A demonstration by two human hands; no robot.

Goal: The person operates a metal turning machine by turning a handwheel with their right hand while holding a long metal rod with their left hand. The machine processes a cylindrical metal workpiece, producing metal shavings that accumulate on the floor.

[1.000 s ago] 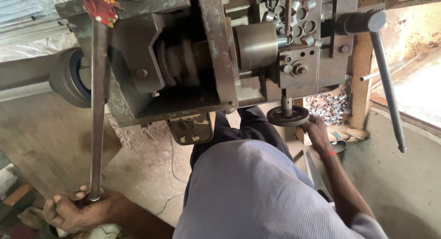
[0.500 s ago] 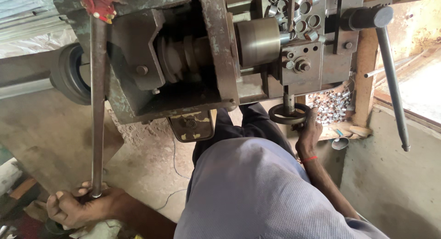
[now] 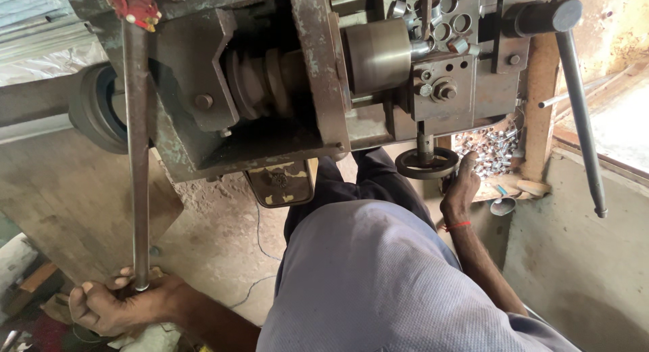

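Gripping the near end of the long lever bar [image 3: 137,156] at far left, my left hand [image 3: 111,304] wraps tight for leverage. Farther right, my right hand [image 3: 462,190] rests loosely spread beside the small handwheel [image 3: 426,164], thumb touching its rim.

The person wears a loose shirt [image 3: 399,284] of pale grey-blue cloth and dark trousers [image 3: 378,183]. Both forearms are bare. A thin red thread [image 3: 458,225] goes around the wrist of the right hand [image 3: 461,190].
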